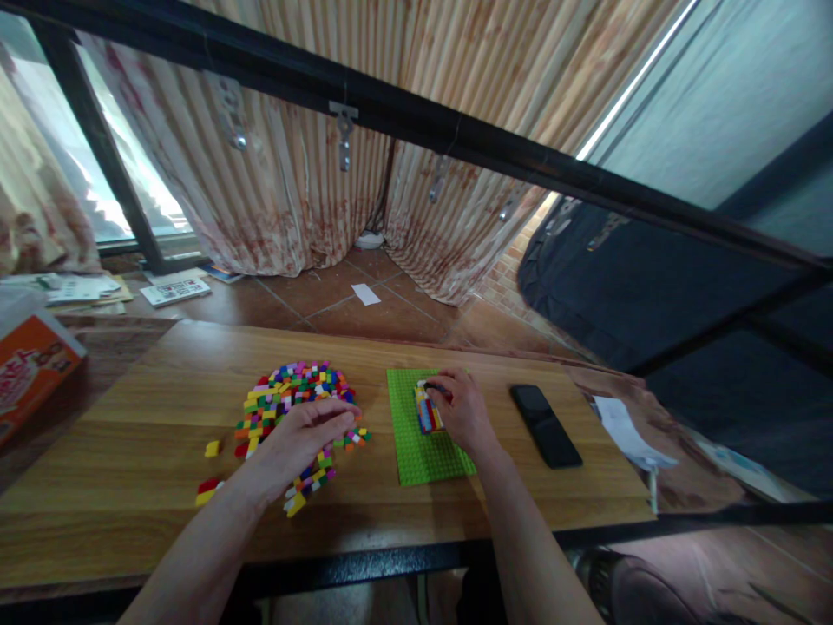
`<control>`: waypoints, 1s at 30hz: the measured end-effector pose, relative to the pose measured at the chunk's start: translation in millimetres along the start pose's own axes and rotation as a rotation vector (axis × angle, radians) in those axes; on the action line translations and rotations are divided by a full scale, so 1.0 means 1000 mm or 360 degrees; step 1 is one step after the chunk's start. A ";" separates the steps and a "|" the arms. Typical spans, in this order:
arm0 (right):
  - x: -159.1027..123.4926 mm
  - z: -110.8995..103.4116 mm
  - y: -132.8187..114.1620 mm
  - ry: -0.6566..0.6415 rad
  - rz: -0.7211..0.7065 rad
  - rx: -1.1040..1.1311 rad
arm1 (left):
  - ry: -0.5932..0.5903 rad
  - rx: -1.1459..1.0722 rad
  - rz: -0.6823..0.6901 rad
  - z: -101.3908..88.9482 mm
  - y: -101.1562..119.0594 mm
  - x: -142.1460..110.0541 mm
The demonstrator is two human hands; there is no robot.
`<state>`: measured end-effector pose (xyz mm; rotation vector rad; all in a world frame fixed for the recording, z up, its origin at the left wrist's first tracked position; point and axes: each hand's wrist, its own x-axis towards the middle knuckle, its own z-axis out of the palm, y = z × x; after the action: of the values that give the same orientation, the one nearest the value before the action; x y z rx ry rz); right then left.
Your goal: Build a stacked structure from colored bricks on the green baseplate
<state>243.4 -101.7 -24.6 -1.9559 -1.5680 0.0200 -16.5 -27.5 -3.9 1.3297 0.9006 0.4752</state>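
Observation:
My left hand [318, 427] hovers at the right side of a pile of small coloured toy bricks [273, 408]. Its thumb and fingers are pinched together, and whatever is between them is too small to make out. On a green studded baseplate [407, 464] stands a small block built of red, blue, yellow and white bricks [428, 417]. My right hand [461, 405] is over the right side of this build, its fingers closed at the top around a small dark brick [430, 387]. The hand covers part of the build and the plate's right side.
A black phone [545, 425] lies right of the baseplate on the wooden table [364, 512]. Loose bricks [209, 492] sit left of my left forearm. An orange and white box [36, 373] stands at the far left. A dark metal bar [403, 121] crosses above the table.

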 end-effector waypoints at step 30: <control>-0.007 0.026 -0.044 -0.0018 -0.0090 -0.0456 | 0.0000 0.0075 0.0091 -0.004 -0.002 0.000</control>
<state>192.6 -92.0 -27.6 -2.1277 -1.7098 -0.2293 -19.9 -25.8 -6.1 1.4013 0.8799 0.5009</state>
